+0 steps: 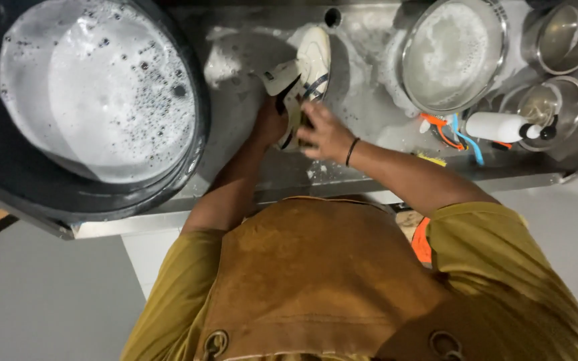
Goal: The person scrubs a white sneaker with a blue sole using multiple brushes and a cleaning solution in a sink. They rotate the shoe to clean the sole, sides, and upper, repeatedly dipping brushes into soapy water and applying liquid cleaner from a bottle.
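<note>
White sneaker [310,63] being held by left hand [270,122], gripped at heel; right hand [326,132] pressing closed on opening. Suds covering tabletop [249,87]; washing approx. mid-way, rinse not yet done.

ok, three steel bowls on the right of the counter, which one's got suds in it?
The biggest steel bowl, closest to the shoe, is filled with white foam. The two smaller bowls, one at the far right top and one below it, show bare metal inside.

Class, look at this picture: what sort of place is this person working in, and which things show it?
Probably a washing station: a wet steel sink counter with suds, a large black tub of soapy water, and a shoe held in both hands.
</note>
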